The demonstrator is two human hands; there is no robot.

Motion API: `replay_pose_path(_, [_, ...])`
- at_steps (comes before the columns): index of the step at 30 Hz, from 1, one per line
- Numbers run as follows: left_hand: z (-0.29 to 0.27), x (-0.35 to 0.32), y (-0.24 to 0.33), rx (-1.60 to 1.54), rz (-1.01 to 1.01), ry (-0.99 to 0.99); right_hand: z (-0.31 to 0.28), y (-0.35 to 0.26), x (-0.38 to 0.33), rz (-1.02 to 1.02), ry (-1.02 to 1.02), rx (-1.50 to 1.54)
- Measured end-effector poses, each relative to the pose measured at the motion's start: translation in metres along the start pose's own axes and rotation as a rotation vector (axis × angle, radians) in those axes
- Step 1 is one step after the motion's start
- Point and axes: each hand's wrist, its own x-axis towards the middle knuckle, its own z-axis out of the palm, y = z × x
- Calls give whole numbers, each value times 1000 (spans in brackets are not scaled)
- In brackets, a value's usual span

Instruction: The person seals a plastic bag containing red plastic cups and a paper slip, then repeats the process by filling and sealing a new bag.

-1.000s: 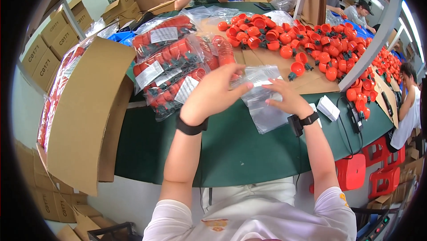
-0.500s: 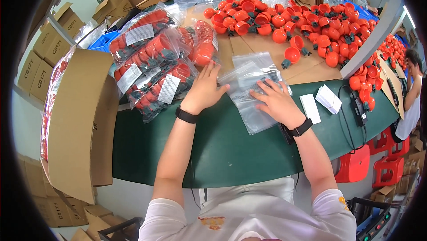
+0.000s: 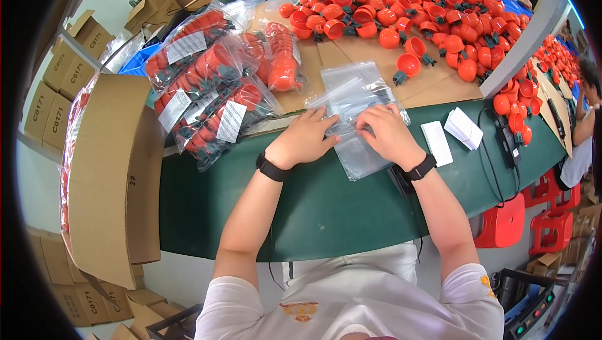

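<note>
A small stack of clear zip bags (image 3: 357, 78) lies across the middle of the table, its near end on the green top. Against the left edge of the stack rests my left hand (image 3: 303, 138), its fingers stretched out and low. My right hand (image 3: 390, 135) is on top of the bags, fingers curled in and fingertips bunched on the plastic film. Just left of my left hand, filled bags (image 3: 210, 98) of red cups with dark fittings are piled up, with white labels on them. One more filled bag (image 3: 283, 64) lies beyond my left hand.
Loose red cups (image 3: 458, 29) with dark fittings heap over cardboard at the back right. White slips (image 3: 463, 133), a white card pad (image 3: 436, 143) and a black adapter (image 3: 506, 142) with cable lie right. A tall open carton (image 3: 103, 170) stands left. A person sits across the table.
My left hand has come down and right, off the filled bags to the edge of the clear bags. My right hand's fingers, spread before, have curled in on the plastic.
</note>
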Motion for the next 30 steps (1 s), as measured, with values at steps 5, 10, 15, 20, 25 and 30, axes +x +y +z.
replay_pose_path(5, [2,2,1,4,16,-8,3,-5,-1,-143,249,-55])
replay_pose_path(10, [1,2,3,38,37,42,9,5,-1,-146,140,-148])
replay_pose_path(15, [-10,-2,15,48,76,168,4,8,6,47,504,169])
replay_pose_path(20, [-27,-6,35,-34,157,181,-18,23,9,253,437,635])
replay_pose_path(25, [-38,-10,46,-58,255,229,-36,27,2,434,315,1171])
replay_pose_path(30, [-45,-8,49,-102,387,316,-47,35,-3,257,162,1210])
